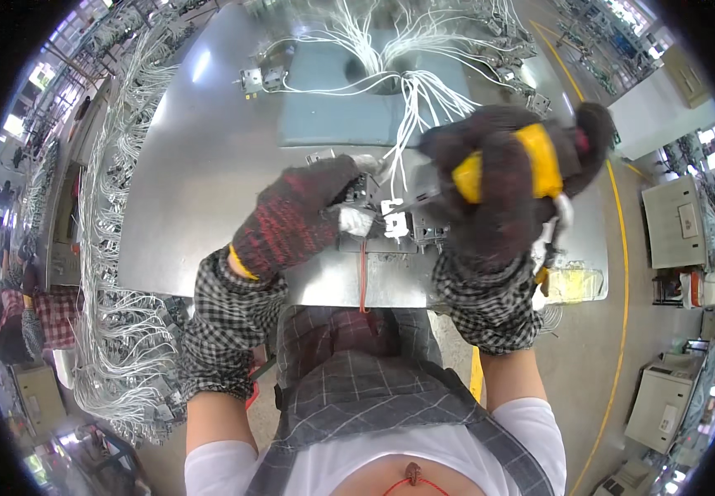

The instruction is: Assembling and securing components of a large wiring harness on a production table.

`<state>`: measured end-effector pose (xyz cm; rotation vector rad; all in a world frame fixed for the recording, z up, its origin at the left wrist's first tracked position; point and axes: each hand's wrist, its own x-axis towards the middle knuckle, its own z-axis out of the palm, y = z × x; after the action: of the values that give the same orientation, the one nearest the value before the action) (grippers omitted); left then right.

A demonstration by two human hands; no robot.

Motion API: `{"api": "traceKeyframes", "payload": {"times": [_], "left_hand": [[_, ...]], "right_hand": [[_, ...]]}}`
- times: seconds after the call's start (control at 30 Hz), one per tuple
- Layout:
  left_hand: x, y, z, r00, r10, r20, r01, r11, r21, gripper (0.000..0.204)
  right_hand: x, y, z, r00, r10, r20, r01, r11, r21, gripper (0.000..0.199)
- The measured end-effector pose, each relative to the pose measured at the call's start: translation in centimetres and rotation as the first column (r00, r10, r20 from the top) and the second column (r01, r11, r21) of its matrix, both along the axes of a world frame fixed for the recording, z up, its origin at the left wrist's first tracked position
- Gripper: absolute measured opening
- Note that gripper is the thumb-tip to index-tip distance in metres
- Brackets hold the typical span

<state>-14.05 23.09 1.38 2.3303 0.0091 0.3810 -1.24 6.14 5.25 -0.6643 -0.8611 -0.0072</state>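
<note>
My left hand, in a dark red-and-black knitted glove, is closed on a small metal part near the table's front edge. My right hand, in a similar glove and smeared by motion, is wrapped round a hand tool with a yellow-and-black handle. A dark tip of this tool points left toward the part; whether it touches cannot be made out. Beside the left fingertips sits a white connector piece, under white wires coming down from the far side. A thin red cord hangs over the front edge.
The metal table carries a blue-grey mat with a bundle of white wires. A metal part lies far left. Many wired pieces line the left side. A clear yellowish tray is at right. Another person's checked sleeve shows left.
</note>
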Motion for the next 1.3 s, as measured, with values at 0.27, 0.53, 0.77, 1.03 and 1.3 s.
{"api": "traceKeyframes", "payload": {"times": [0.27,0.53,0.77,1.03,1.3], "left_hand": [[0.1,-0.5,-0.2,0.999,0.023,-0.031,-0.02,0.997,0.074,0.054],[1.3,-2.6,0.1,0.984,0.061,-0.168,0.006,0.928,0.372,0.06],[1.2,-2.3,-0.1,0.97,0.039,-0.239,0.014,0.976,0.217,0.059],[1.8,3.8,-2.9,0.966,0.26,0.003,-0.252,0.934,0.253,0.064],[4.2,5.6,-1.5,0.936,0.167,-0.311,-0.16,0.986,0.047,0.072]], "right_hand": [[1.8,-0.8,0.0,0.945,-0.127,0.301,0.27,0.823,-0.5,0.07],[0.2,0.1,0.9,0.965,-0.252,-0.069,0.246,0.966,-0.081,0.081],[0.3,0.0,-0.2,0.992,-0.111,0.066,0.12,0.98,-0.159,0.083],[0.3,-0.2,-0.6,0.987,-0.118,-0.11,0.111,0.992,-0.062,0.085],[-0.3,0.6,-0.6,0.969,-0.204,0.138,0.214,0.975,-0.061,0.089]]}}
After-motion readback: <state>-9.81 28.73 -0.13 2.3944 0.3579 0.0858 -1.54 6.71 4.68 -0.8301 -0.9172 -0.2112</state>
